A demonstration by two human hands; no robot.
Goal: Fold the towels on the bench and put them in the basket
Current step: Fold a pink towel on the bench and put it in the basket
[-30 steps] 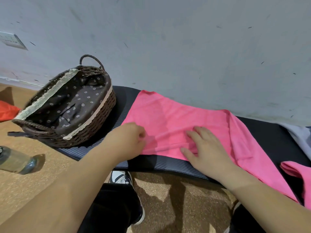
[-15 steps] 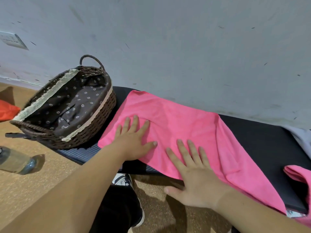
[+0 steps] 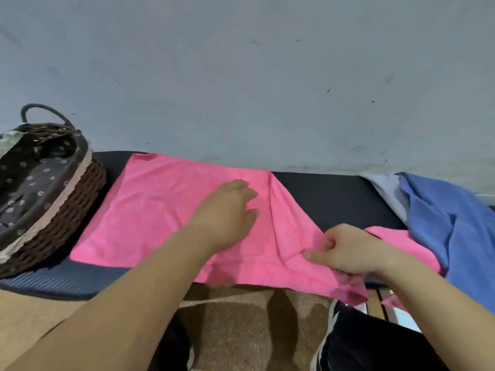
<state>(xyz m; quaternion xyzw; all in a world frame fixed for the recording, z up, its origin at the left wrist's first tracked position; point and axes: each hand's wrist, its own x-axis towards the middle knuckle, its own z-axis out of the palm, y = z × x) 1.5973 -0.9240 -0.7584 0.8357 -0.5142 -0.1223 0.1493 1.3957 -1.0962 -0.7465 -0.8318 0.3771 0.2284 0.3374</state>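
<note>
Right grip [image 3: 348,250] pinches pink towel [image 3: 150,210] edge | left grip [image 3: 225,212] flat on towel | basket [image 3: 67,218] beside towel

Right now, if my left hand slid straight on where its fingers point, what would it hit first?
Your left hand would probably first meet the raised crease in the pink towel just ahead of it, then bare bench; beyond that, depth is unclear.

Black bench [image 3: 329,199] carries basket [image 3: 69,215], pink towel [image 3: 160,210], blue towel [image 3: 450,223].
</note>
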